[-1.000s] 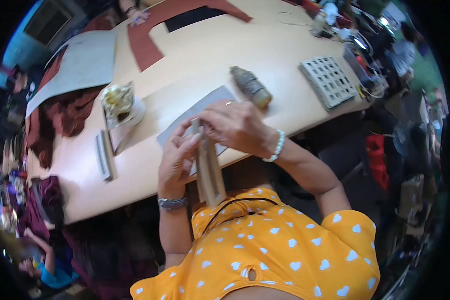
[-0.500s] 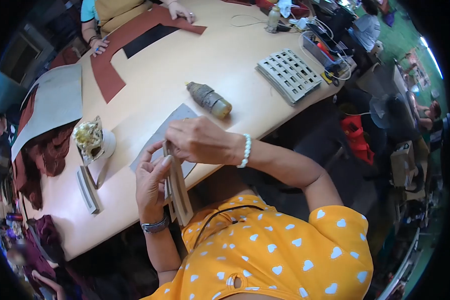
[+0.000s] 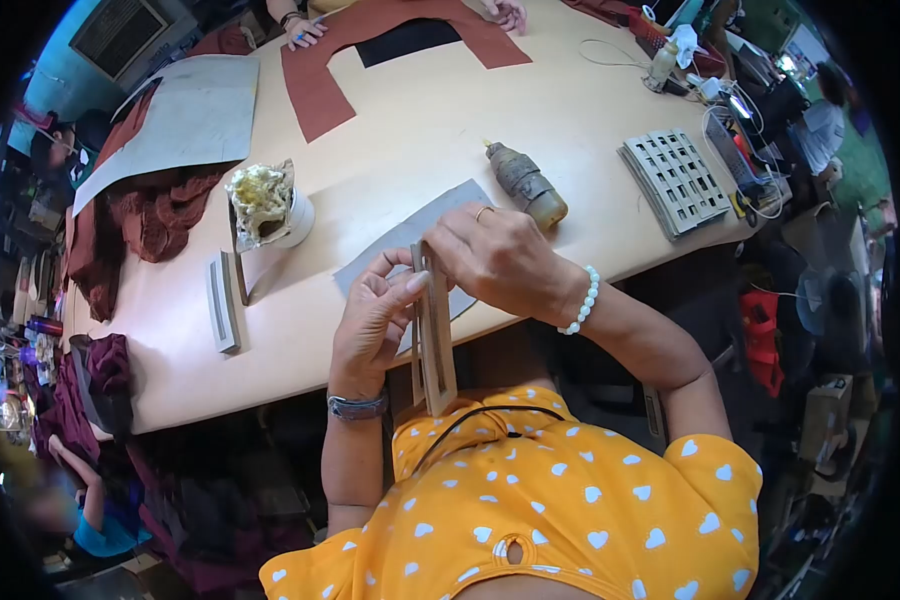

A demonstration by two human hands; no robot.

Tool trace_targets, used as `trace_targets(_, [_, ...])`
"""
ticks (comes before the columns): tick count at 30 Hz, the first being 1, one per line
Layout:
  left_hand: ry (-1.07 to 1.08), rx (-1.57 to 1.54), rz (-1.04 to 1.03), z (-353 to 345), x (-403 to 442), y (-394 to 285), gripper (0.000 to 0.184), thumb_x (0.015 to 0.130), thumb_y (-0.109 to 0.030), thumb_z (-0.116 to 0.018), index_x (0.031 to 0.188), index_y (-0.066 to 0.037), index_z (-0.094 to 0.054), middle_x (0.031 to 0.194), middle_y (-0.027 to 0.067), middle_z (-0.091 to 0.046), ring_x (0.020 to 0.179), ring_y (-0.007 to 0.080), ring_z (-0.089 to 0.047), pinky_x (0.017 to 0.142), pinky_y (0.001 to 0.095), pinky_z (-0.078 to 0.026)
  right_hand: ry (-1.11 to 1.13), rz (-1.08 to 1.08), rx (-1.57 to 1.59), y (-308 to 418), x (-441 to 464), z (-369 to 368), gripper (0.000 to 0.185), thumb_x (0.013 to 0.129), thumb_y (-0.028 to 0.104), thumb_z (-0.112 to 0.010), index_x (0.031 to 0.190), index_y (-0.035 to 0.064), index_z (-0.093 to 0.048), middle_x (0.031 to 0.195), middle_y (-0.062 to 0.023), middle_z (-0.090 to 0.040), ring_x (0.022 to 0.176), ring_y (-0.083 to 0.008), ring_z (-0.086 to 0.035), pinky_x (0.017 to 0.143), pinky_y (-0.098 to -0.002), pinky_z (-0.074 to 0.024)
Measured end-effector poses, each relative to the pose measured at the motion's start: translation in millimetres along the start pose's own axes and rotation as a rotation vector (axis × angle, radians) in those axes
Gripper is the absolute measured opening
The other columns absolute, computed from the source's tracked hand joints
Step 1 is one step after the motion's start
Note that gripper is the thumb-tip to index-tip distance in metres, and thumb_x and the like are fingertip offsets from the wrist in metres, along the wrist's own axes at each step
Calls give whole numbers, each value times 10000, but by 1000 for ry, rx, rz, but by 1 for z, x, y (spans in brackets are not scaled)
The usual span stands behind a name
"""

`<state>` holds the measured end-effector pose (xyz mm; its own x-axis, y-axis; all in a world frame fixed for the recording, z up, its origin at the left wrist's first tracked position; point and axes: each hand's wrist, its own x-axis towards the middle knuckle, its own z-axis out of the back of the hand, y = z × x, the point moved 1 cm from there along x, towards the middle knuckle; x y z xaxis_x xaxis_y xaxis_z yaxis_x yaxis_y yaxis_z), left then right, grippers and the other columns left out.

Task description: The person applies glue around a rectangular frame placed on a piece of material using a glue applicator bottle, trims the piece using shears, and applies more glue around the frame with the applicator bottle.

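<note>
A pale table (image 3: 410,125) was inspected, on which a wrapped bottle (image 3: 526,186) was found lying. Relative to that bottle, a grey sheet (image 3: 388,235) was noted just to the left, a stack of slotted panels (image 3: 674,184) to the right, a white cup (image 3: 300,222) and a slotted strip (image 3: 222,302) farther left, and a flat rust-coloured piece (image 3: 315,92) beyond.
</note>
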<state>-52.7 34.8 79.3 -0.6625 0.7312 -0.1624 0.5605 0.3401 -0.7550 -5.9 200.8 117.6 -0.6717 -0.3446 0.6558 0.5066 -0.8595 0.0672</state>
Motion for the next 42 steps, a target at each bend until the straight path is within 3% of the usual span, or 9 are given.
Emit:
trace_targets(4, [-21,-13,34,-3,-3,0,327,800,-76,-651,1052,-36,-446,895,104,-647,867,159,-629,744,238,-492,-10,-127,208,-1,-6,-8,136,709,96,-637,792,39,-546,675,-51,-511,629,-208,-561,542,-298,-457])
trace_targets(7, [-96,278,-25,4,-4,0,297,794,-97,-665,1020,-24,-488,896,96,-640,876,165,-615,773,263,-477,78,-81,87,0,-10,-6,106,720,108,-584,709,41,-503,689,-73,-504,652,-208,-572,557,-302,-469])
trace_targets(13, [-327,1171,-659,-7,-7,-7,227,732,-82,-697,885,20,-563,899,125,-619,849,208,-591,781,313,-455,108,26,-146,1,-5,-1,59,712,71,-565,694,23,-534,689,-69,-497,662,-194,-571,566,-290,-474])
trace_targets(16, [-402,1273,-553,-19,-13,-8,221,752,-56,-689,931,9,-579,901,69,-598,853,147,-548,823,280,-426,71,15,-137,3,-4,-2,63,700,72,-569,697,20,-532,680,-68,-491,658,-197,-568,568,-290,-475])
trace_targets(22, [-417,965,-495,-3,-12,1,330,728,-115,-727,975,27,-561,902,102,-612,888,171,-577,802,294,-456,-80,1,-136,-4,-6,-13,81,697,85,-587,737,29,-544,665,-56,-492,636,-193,-557,564,-287,-469])
trace_targets(25, [-297,613,-395,0,-9,-5,348,739,-125,-731,995,20,-546,918,90,-608,931,153,-568,827,290,-459,-80,-54,-25,-6,-6,-11,215,680,91,-673,859,17,-580,761,-71,-577,681,-213,-589,599,-289,-485])
trace_targets(37, [-119,283,-67,21,4,-1,339,777,-129,-694,1055,-14,-535,950,58,-609,901,133,-588,794,274,-467,-202,-84,32,-12,-6,-26,195,711,116,-671,870,35,-592,767,-81,-599,657,-221,-602,567,-306,-484])
trace_targets(40, [-57,226,-80,22,10,-1,310,827,-130,-625,1085,-17,-494,999,86,-607,951,189,-602,820,295,-487,-290,-138,235,-20,-4,-37,193,717,80,-676,881,24,-590,785,-97,-617,688,-239,-613,578,-308,-489])
trace_targets(42, [-77,257,-98,18,9,-3,368,800,-143,-663,1106,-14,-503,984,69,-604,906,155,-599,793,274,-476,-322,-176,251,-18,-2,-41,187,719,59,-673,880,17,-588,793,-107,-622,703,-246,-615,589,-311,-491])
